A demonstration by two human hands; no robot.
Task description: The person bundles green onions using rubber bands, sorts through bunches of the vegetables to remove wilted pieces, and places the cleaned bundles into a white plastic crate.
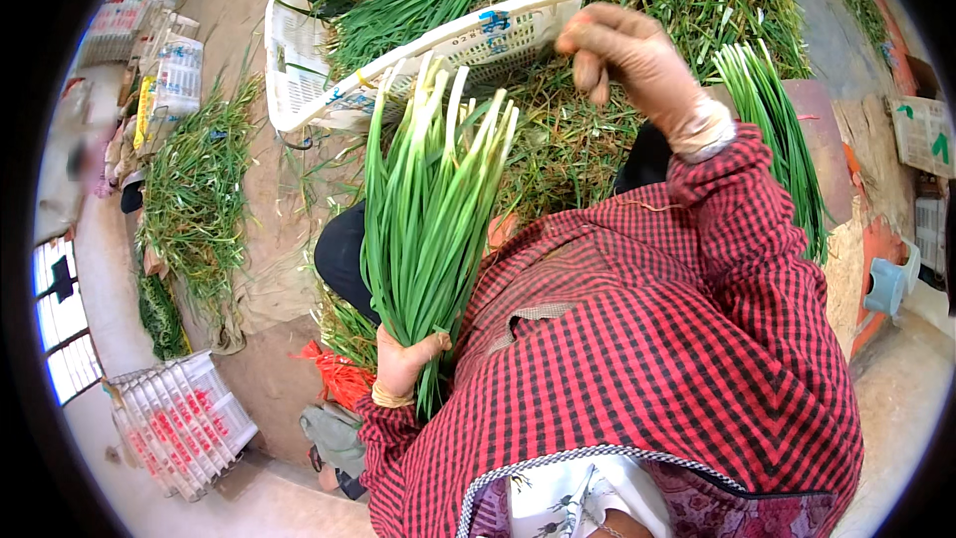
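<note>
My left hand (406, 359) grips a thick bunch of green onions (428, 209) by its leafy end, the white stalk ends pointing up and away from me. My right hand (622, 50), in a thin glove, is raised above the bunch with the fingers curled together; whether it pinches a thin strip I cannot tell. Both arms wear red-and-black checked sleeves (687, 339). A second tidy bundle of green onions (782, 139) lies on a board to the right of my right arm.
A white plastic crate (299, 70) holding more greens stands ahead on its side. Loose green trimmings (199, 179) cover the ground to the left and ahead. Stacked white crates (179, 418) sit at lower left. A red string bundle (339, 374) lies near my left hand.
</note>
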